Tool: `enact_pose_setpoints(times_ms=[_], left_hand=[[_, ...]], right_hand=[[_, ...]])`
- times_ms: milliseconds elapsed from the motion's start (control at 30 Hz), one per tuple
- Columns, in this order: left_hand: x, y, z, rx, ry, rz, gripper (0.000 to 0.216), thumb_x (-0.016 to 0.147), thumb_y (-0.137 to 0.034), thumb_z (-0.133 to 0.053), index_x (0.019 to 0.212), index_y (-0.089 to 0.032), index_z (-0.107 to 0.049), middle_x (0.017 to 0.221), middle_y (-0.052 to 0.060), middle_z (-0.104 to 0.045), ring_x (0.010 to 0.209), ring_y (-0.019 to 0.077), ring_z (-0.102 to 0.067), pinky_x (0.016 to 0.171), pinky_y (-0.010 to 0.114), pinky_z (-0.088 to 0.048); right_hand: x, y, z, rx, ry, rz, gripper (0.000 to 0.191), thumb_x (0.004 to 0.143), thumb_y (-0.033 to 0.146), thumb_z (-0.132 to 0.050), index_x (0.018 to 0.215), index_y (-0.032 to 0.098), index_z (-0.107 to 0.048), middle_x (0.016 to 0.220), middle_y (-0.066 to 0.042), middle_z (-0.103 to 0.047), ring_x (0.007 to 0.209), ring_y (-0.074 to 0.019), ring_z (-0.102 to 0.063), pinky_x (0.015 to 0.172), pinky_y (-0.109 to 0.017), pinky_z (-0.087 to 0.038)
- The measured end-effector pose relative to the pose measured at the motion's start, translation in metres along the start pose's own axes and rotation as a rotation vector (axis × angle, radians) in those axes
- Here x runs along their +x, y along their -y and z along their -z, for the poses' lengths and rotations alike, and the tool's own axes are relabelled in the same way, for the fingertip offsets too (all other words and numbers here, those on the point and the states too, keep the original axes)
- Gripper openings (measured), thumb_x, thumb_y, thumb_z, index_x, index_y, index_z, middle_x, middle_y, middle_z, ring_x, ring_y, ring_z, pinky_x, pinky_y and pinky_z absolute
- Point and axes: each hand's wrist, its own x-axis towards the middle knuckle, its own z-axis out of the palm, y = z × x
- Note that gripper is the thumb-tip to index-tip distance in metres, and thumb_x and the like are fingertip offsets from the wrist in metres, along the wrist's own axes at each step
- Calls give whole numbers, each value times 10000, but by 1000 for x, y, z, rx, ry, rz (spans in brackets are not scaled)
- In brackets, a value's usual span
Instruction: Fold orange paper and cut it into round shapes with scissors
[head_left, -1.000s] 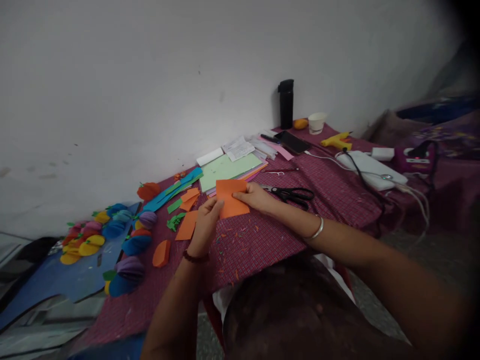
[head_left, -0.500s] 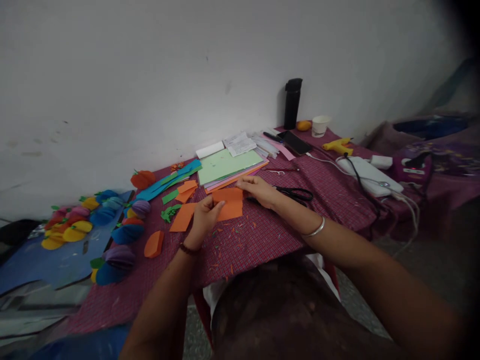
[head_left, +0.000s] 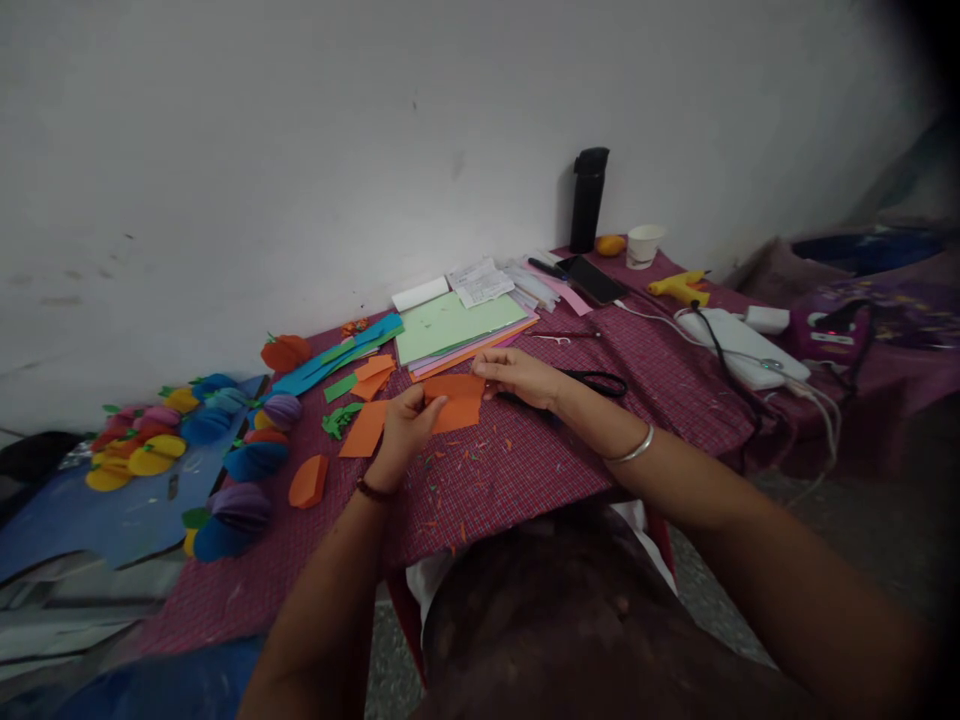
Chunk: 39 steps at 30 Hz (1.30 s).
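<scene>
- Orange paper sheet (head_left: pixel 459 400) hangs between both hands, above the checked tablecloth (head_left: pixel 517 480).
- Left hand (head_left: pixel 406 430) pinches its left side, thumb on top.
- Right hand (head_left: pixel 523 380) has its fingertips closed on the upper right corner.
- Pale green paper (head_left: pixel 469 325) tops a stack just beyond.
- Black bottle (head_left: pixel 588 205) stands upright near the wall (head_left: pixel 300 150).

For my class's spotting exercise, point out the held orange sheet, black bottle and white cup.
Orange sheet (head_left: pixel 460 400), head view: its middle.
Black bottle (head_left: pixel 587 210), head view: its body.
White cup (head_left: pixel 642 254), head view: outer wall.
</scene>
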Motion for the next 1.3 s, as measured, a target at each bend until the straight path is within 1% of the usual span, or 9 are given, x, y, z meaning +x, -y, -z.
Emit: enact_pose_setpoints(times_ms=[200, 367, 567, 767, 867, 967, 1133, 1200, 1300], left_hand=[[2, 4, 8, 259, 12, -212, 254, 761, -251, -636, 568, -173, -492, 550, -47, -396, 541, 97, -340, 521, 232, -254], [4, 5, 10, 276, 65, -315, 172, 780, -208, -620, 627, -176, -545, 566, -44, -454, 546, 98, -401, 531, 225, -305], [3, 7, 7, 117, 73, -213, 32, 760, -160, -603, 767, -182, -625, 730, 2, -633, 662, 130, -563, 621, 237, -441], [-3, 1, -2, -268, 138, -47, 516, 778, -248, -657, 1273, -225, -512, 955, 67, -697, 867, 194, -661, 740, 314, -537], [-5, 0, -4, -144, 147, -102, 453, 756, -246, -685, 1199, -208, -600, 1074, 95, -694, 1014, 227, -640, 859, 358, -517], [-4, 5, -3, -88, 242, -100, 315, 763, -271, -681, 1065, -182, -675, 1066, 98, -706, 952, 224, -656, 816, 344, -525], [2, 24, 3, -56, 524, 9, 208, 787, -322, -654, 933, -183, -706, 849, 62, -723, 741, 190, -664, 645, 287, -528], [5, 29, 6, 85, 442, -34, 209, 807, -313, -629, 960, -190, -701, 871, 69, -718, 771, 205, -667, 679, 317, -539], [7, 25, 11, 327, 61, -246, 443, 814, -258, -628, 1250, -195, -584, 1142, 126, -656, 1045, 266, -621, 880, 427, -515]], right_hand=[[-2, 2, 1, -36, 62, -47, 321, 670, 387, -789, 785, 152, -602, 725, 31, -548, 589, -58, -507, 520, -177, -455], [-2, 0, 3, -38, 87, -94, 282, 675, 359, -766, 775, 158, -594, 692, 41, -539, 564, -60, -506, 513, -184, -449], [-2, 1, -3, -203, 81, -17, 205, 740, 320, -686, 741, 154, -565, 644, 34, -543, 547, -70, -486, 522, -203, -406], [3, -7, -9, -592, -317, 179, 124, 867, 255, -498, 765, 196, -462, 616, 41, -499, 541, -103, -463, 533, -230, -366], [5, -8, -6, -853, -441, 267, 116, 876, 221, -477, 764, 199, -455, 619, 22, -515, 580, -127, -479, 569, -250, -336], [5, -3, 3, -948, -558, 370, 107, 870, 214, -483, 767, 200, -459, 650, 8, -526, 601, -140, -476, 583, -270, -319], [7, 13, 18, -693, -733, 443, 110, 878, 195, -466, 770, 213, -450, 608, 28, -494, 536, -127, -476, 531, -261, -343], [9, 16, 20, -494, -713, 377, 118, 890, 201, -446, 774, 221, -438, 565, 48, -470, 463, -115, -458, 473, -247, -342], [10, 14, 16, -294, -605, 252, 141, 896, 219, -448, 757, 224, -427, 525, 61, -466, 404, -108, -442, 410, -232, -333]])
